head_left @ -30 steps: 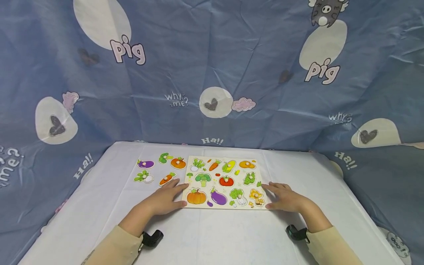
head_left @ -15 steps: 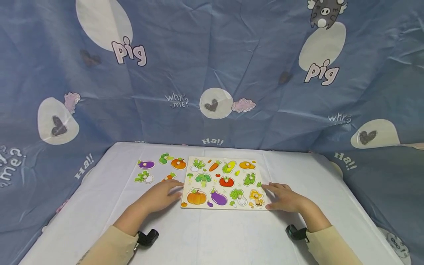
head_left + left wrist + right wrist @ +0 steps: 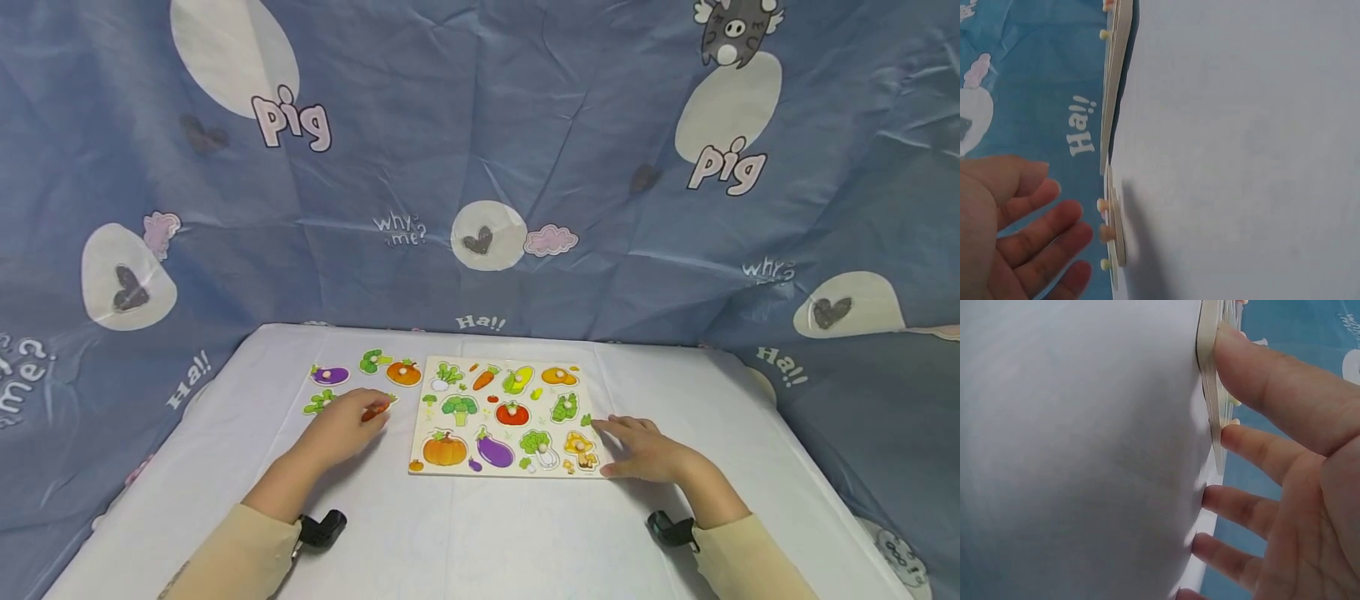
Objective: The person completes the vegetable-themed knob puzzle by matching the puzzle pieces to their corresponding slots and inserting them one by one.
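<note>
My left hand [image 3: 337, 429] hovers over a carrot puzzle piece [image 3: 375, 411], partly covering it. In the left wrist view the fingers [image 3: 1060, 225] are loosely bent, with nothing between them, apart from the edge-on pieces [image 3: 1117, 234]. A wooden vegetable puzzle board [image 3: 423, 423] lies flat to the right. My right hand [image 3: 648, 450] rests at its right edge; thumb and index finger touch the board's rim [image 3: 1209, 347] in the right wrist view, the other fingers spread. Inside the board, the tomato [image 3: 512, 413] and several other pieces carry knobs; the pumpkin, eggplant and broccoli pictures show none.
Beyond my left hand lie a loose eggplant piece [image 3: 330, 376], a broccoli piece [image 3: 372, 361] and a pumpkin piece [image 3: 403, 372]. A white radish piece [image 3: 318, 402] is partly hidden by the hand. A patterned blue cloth [image 3: 480, 292] hangs behind the white table [image 3: 510, 533].
My left hand has let go of the board's left edge and moved left and away from me, to above the carrot piece. The right hand has stayed at the board's right edge.
</note>
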`<action>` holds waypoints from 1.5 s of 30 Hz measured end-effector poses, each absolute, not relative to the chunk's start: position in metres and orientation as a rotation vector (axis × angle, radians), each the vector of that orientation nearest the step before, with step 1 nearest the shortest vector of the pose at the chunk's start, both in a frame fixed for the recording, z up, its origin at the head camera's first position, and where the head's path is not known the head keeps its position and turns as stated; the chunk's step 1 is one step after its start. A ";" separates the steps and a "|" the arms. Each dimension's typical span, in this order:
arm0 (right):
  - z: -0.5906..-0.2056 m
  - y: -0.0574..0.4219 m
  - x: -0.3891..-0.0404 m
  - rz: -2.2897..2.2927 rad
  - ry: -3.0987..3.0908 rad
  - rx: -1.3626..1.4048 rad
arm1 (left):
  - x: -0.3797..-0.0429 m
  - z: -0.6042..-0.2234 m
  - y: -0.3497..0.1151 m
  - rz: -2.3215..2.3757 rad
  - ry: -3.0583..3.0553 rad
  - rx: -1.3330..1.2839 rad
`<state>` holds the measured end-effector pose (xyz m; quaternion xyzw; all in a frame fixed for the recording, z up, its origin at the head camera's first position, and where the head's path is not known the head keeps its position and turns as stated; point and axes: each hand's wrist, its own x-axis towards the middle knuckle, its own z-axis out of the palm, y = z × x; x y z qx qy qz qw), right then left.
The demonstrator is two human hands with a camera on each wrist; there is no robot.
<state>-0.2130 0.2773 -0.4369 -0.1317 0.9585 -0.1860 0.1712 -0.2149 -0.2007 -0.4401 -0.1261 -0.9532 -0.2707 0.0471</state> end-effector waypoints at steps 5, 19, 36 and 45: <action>-0.437 0.277 -0.212 -0.539 2.714 -0.364 | -0.224 -0.442 -0.206 -0.829 -2.920 -0.318; -0.436 0.278 -0.210 -0.557 2.710 -0.401 | -0.245 -0.449 -0.214 -0.909 -3.013 -0.301; -0.433 0.277 -0.210 -0.568 2.706 -0.415 | -0.252 -0.446 -0.217 -0.956 -3.092 -0.304; -0.434 0.277 -0.210 -0.552 2.707 -0.412 | -0.251 -0.444 -0.216 -0.928 -3.128 -0.357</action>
